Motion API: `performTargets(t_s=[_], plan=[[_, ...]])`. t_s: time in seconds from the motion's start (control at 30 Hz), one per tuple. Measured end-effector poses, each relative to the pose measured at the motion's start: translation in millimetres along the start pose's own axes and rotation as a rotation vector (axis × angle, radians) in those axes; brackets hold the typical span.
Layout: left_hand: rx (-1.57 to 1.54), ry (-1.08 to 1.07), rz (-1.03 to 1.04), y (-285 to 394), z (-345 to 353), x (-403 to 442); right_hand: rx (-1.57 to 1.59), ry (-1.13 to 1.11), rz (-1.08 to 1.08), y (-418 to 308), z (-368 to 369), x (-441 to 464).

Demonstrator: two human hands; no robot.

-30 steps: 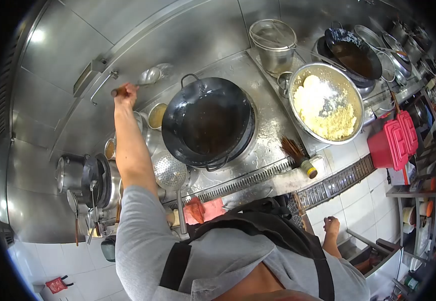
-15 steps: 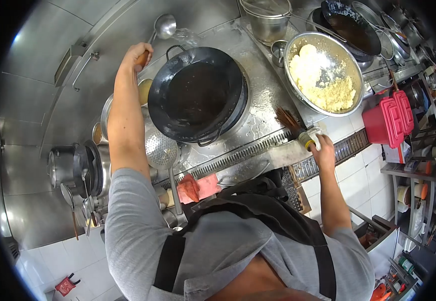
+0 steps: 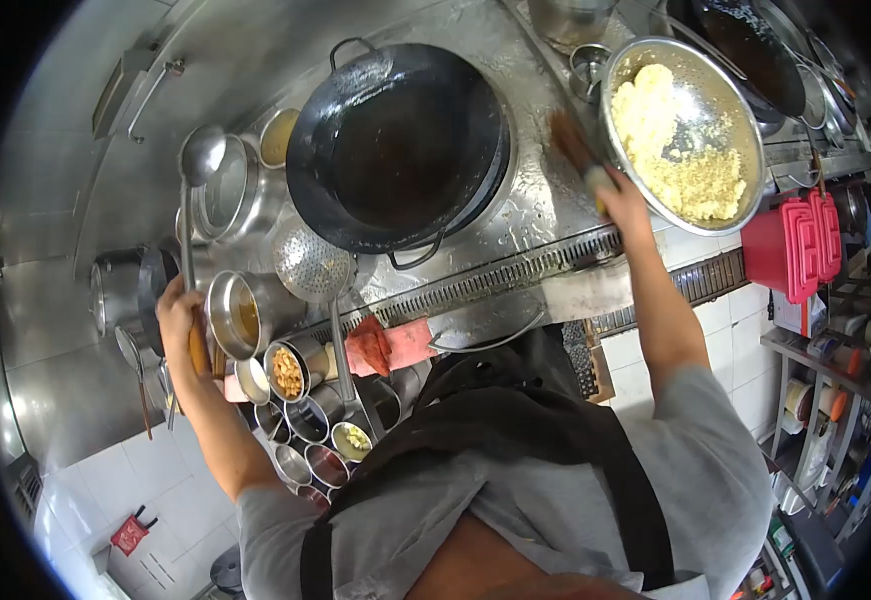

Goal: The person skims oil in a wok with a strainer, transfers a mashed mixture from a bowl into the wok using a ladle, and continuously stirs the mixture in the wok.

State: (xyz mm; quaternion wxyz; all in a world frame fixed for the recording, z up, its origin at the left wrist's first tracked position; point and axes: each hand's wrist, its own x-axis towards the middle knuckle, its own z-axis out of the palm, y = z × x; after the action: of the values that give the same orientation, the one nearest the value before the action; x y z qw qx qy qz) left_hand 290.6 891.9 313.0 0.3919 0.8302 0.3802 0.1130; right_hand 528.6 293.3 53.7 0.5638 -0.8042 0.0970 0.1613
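My left hand (image 3: 177, 318) is closed round the handle of a ladle (image 3: 203, 157), whose bowl points away over the metal pots at the left. My right hand (image 3: 623, 205) grips a bamboo wok brush (image 3: 572, 142); its bristles are blurred and lie over the wet stove top, between the wok and a steel bowl. The black wok (image 3: 390, 140) sits on the burner in the middle and looks dark inside, with a little shine. Beside my right hand, the steel bowl (image 3: 752, 150) holds pale yellow crumbly food.
A perforated skimmer (image 3: 312, 262) lies left of the wok, near a red cloth (image 3: 369, 345). Several small ingredient pots stand at lower left, one with fried brown pieces (image 3: 286, 371). A pink bin (image 3: 790, 245) and shelving are at the right.
My left hand has come back toward my body with the ladle, from behind the wok to the pots at left. My right hand has moved forward with the brush, toward the steel bowl.
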Motion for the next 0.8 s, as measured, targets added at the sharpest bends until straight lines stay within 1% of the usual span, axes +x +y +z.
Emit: performTargets(t_s=[0.03, 0.07, 0.1, 0.13, 0.17, 0.2, 0.23, 0.27, 0.3, 0.33, 0.37, 0.43, 0.5, 0.57, 0.6, 0.67, 0.7, 0.73, 0.77, 0.8], plan=[[-0.091, -0.019, -0.053, -10.2, -9.7, -10.2, -0.211, 0.040, -0.265, 0.2, 19.0, 38.5], [-0.063, 0.012, -0.097, -1.2, -10.8, -29.2, -0.449, 0.211, -0.504, -4.1, 42.4, 66.2], [-0.037, 0.048, -0.144, 5.7, -10.5, -47.4, -0.502, 0.082, -0.290, -48.1, 58.1, 53.9], [-0.078, 0.105, -0.146, -10.6, -16.0, -49.2, -0.673, 0.071, -0.258, -24.7, 83.0, 67.4], [-0.069, 0.106, -0.152, -23.3, -26.5, -49.2, -0.839, 0.073, -0.224, -4.0, 105.4, 78.5], [-0.032, 0.098, -0.144, -35.3, -37.0, -49.5, -0.838, 0.078, -0.224, -4.4, 108.9, 67.6], [0.004, 0.086, -0.140, -47.4, -47.6, -50.8, -0.842, 0.016, -0.199, 2.3, 109.6, 43.0], [0.011, 0.085, -0.150, -45.5, -50.5, -57.8, -0.849, -0.048, -0.168, 8.2, 108.0, 13.7], [0.004, 0.073, -0.154, -48.5, -53.5, -61.1, -0.892, -0.100, -0.263, 16.2, 93.8, -12.4], [-0.115, 0.044, -0.164, -53.0, -55.7, -62.9, -0.935, -0.150, -0.360, 20.5, 75.4, -28.9], [-0.236, 0.016, -0.176, -57.1, -55.7, -65.0, -0.950, -0.143, -0.355, 10.6, 58.9, -34.6], [-0.283, -0.004, -0.198, -60.1, -52.8, -68.7, -0.542, -0.196, -0.002, -18.1, 30.4, -48.7], [-0.216, -0.036, -0.169, -60.1, -47.4, -65.5, -0.346, 0.051, 0.081, -33.0, 37.6, -31.6], [-0.210, -0.015, -0.166, -59.7, -37.0, -63.7, -0.452, 0.124, -0.063, -39.8, 58.1, 0.0], [-0.207, -0.024, -0.161, -59.3, -33.8, -62.6, -0.460, 0.114, -0.064, -48.7, 73.6, -8.5], [-0.202, -0.077, -0.149, -68.7, -35.3, -56.2, -0.586, -0.030, 0.038, -65.4, 103.8, -28.0], [-0.318, -0.023, -0.156, -74.4, -28.1, -58.4, -0.673, -0.106, 0.024, -47.4, 110.1, -39.2], [-0.297, -0.077, -0.153, -83.6, -31.6, -58.7, -0.822, -0.132, -0.091, -25.7, 116.5, -62.5], [-0.275, -0.132, -0.149, -91.7, -37.1, -58.7, -0.961, -0.107, -0.185, -9.9, 123.2, -95.6], [-0.231, -0.150, -0.156, -97.8, -40.6, -60.5, -0.993, -0.255, -0.206, 3.1, 126.7, -117.7]])
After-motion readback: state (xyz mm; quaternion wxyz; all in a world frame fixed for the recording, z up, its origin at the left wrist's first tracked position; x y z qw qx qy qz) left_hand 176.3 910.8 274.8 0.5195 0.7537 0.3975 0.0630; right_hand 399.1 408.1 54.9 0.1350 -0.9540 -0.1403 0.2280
